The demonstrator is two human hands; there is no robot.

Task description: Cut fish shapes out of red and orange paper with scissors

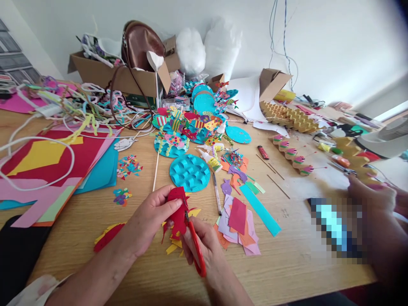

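Note:
My left hand (149,221) pinches a piece of red paper (177,211) between thumb and fingers, just above the wooden table (287,263). My right hand (205,246) is closed round the red handles of a pair of scissors (195,242), whose blades reach up into the red paper. Yellow and red paper offcuts (110,234) lie under and to the left of my hands. A round teal paper disc (189,172) with scale-like flaps lies just beyond the red paper.
Sheets of coloured paper (47,165) are stacked at the left. Paper strips (245,216), a pen (217,195), glue bottles (211,160) and wooden skewers (278,186) lie in the middle. Cardboard boxes (127,78) stand at the back. Another person's hands (372,199) work at the right by egg-carton pieces (291,154).

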